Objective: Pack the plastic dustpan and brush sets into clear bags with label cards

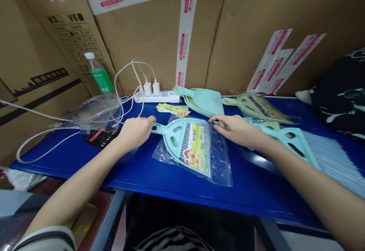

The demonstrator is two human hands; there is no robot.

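A light-blue dustpan (172, 134) with a small brush set into it lies in front of me on the blue table. A yellow-green card label (196, 148) covers part of the bristles. Around the set is a clear plastic bag (221, 163), its loose edge spreading past the dustpan's lip. My left hand (137, 131) is closed around the end of the dustpan's handle. At the far right corner, my right hand (235, 127) pinches the bag's edge beside the lip; its fingertips are partly hidden.
Stacked dustpans (203, 99) lie at the back, with a bagged green set (255, 106) beside them. Brushes (327, 160) lie under my right forearm. A power strip (162, 97), white cables, a phone (101, 139), a bottle (101, 78) and crumpled plastic (91, 110) occupy the left. Cardboard (159, 34) walls the back.
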